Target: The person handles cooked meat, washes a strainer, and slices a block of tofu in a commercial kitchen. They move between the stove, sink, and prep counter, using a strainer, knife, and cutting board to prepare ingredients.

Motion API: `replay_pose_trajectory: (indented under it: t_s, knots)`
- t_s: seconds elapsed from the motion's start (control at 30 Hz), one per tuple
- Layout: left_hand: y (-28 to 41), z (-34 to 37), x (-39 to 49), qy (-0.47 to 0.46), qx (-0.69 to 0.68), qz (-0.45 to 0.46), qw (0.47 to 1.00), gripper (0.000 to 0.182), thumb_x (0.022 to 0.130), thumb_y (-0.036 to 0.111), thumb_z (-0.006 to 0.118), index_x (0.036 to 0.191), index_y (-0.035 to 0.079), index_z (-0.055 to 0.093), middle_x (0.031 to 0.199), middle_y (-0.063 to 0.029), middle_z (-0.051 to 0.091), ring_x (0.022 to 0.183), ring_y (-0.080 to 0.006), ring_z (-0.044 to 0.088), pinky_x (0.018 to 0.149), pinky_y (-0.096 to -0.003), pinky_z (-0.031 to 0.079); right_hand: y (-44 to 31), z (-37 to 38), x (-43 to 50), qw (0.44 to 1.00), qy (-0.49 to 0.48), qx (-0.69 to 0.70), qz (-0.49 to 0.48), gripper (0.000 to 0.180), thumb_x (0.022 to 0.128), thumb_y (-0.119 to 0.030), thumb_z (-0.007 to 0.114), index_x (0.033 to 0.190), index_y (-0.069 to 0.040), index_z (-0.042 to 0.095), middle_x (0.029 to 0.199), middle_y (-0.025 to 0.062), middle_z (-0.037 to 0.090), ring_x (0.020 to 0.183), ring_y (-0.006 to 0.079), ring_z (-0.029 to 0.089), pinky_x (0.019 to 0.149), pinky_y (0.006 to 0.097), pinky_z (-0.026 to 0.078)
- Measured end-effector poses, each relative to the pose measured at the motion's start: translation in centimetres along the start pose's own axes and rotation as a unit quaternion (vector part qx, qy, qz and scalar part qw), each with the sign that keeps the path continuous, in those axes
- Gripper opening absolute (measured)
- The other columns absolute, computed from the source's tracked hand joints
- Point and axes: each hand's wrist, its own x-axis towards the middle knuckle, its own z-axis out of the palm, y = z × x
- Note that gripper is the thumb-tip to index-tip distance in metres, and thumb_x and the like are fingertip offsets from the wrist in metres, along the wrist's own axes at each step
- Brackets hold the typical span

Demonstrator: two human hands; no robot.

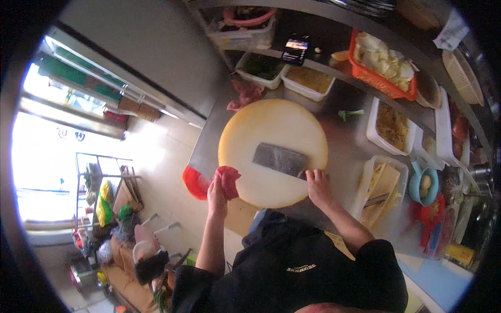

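Observation:
A round cutting board lies before me on the metal counter. Flat on it is a cleaver with a wide grey blade. The curled fingers of my right hand are at the cleaver's handle end, by the board's right edge; they cover most of the handle. In my left hand I hold a piece of red raw meat up at the board's left edge. More raw meat rests on the counter behind the board.
A red basin is at the counter's left edge. White tubs of food stand behind the board. On the shelf are a phone and an orange basket. To the right are a clear bin and a blue ladle.

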Motion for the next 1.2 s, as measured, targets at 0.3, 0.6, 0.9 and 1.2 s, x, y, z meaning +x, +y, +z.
replay_pose_trajectory:
  t_s: [0.3,0.6,0.9,1.2]
  knots:
    - [0.7,-4.7,-0.7,0.053,-0.108,-0.005,0.993,0.044,0.103,0.039,0.04,0.127,0.004,0.052,0.117,-0.0092,0.064,0.097,-0.0188,0.065,0.076,-0.0327,0.055,-2.0,-7.4,0.9,0.828,-0.167,0.425,0.327,0.042,0.086,-0.046,0.066,0.084,-0.004,0.059,0.06,0.0023,0.052,0.05,0.0112,0.053,0.045,0.0287,0.04]
    - [-0.1,-14.8,-0.7,0.095,-0.125,-0.096,0.983,0.05,0.099,0.046,0.047,0.126,0.005,0.054,0.108,-0.0061,0.065,0.086,-0.0159,0.064,0.065,-0.0304,0.054,1.5,4.4,1.8,0.899,-0.027,0.184,0.397,0.064,0.085,-0.057,0.062,0.1,0.006,0.065,0.084,0.0209,0.068,0.072,0.0326,0.068,0.065,0.0416,0.053]
    - [-2.8,-22.9,0.0,0.121,-0.092,-0.041,0.988,0.045,0.1,0.044,0.046,0.12,0.005,0.059,0.098,-0.0037,0.065,0.08,-0.015,0.063,0.068,-0.0299,0.053,-18.9,8.4,6.1,0.974,-0.114,0.092,0.175,0.062,0.084,-0.056,0.063,0.089,0.006,0.065,0.085,0.0255,0.067,0.079,0.0412,0.066,0.07,0.0479,0.052]
    - [0.9,-22.0,5.0,0.224,0.48,0.44,0.725,0.027,0.084,0.031,0.065,0.082,0.005,0.055,0.085,-0.015,0.053,0.079,-0.034,0.053,0.069,-0.0447,0.042,-38.3,8.8,9.4,0.95,-0.235,0.2,-0.044,0.027,0.08,-0.019,0.06,0.093,0.003,0.051,0.083,0.0328,0.062,0.083,0.0521,0.059,0.075,0.0565,0.047]
